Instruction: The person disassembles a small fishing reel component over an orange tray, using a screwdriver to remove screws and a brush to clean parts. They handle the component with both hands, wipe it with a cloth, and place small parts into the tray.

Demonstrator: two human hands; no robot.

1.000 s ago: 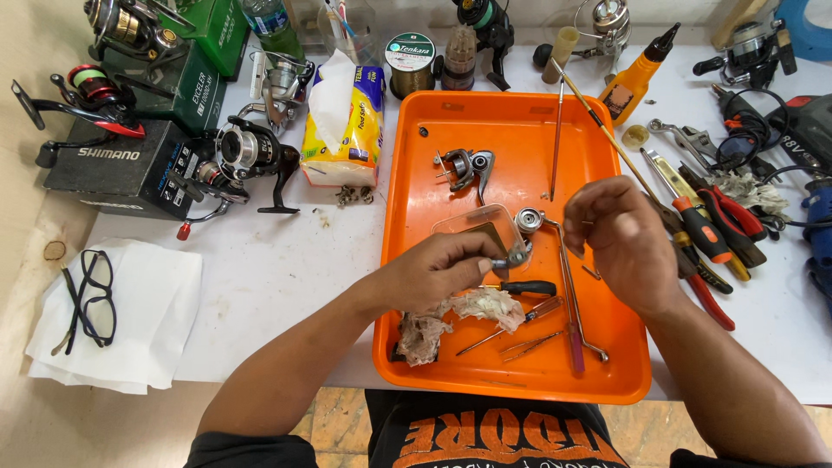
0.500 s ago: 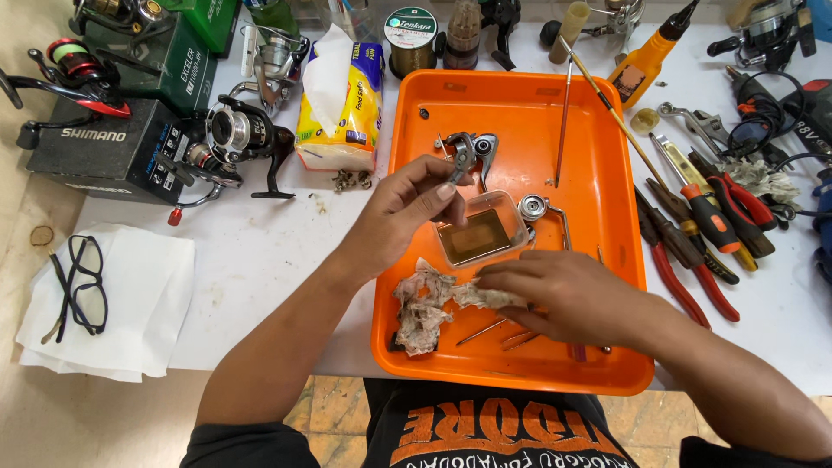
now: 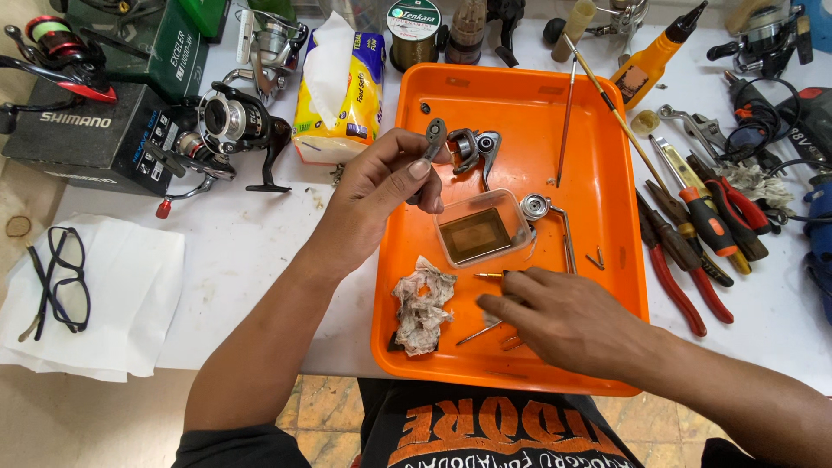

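Note:
My left hand [image 3: 386,186] is raised over the left part of the orange tray [image 3: 520,100] and pinches a small dark metal reel part [image 3: 433,137] between thumb and fingers. My right hand [image 3: 568,316] lies low on the tray's front, its fingertips on thin metal tools [image 3: 478,331] beside a crumpled dirty tissue [image 3: 422,303]. A small clear tub of brownish liquid [image 3: 481,228] sits mid-tray, with a bail-arm piece [image 3: 542,211] to its right and a reel body part [image 3: 475,147] behind it.
A tissue pack [image 3: 340,87], fishing reels [image 3: 230,121] and dark boxes [image 3: 95,134] stand at the left. Glasses [image 3: 56,282] lie on white paper. Pliers and screwdrivers [image 3: 693,234] crowd the right side. An orange bottle [image 3: 650,56] and a line spool [image 3: 413,30] stand behind the tray.
My left hand has picked up the small dark part and lifted it over the tray. My right hand moved down to the tray's front, leaving the bail-arm piece lying by the tub.

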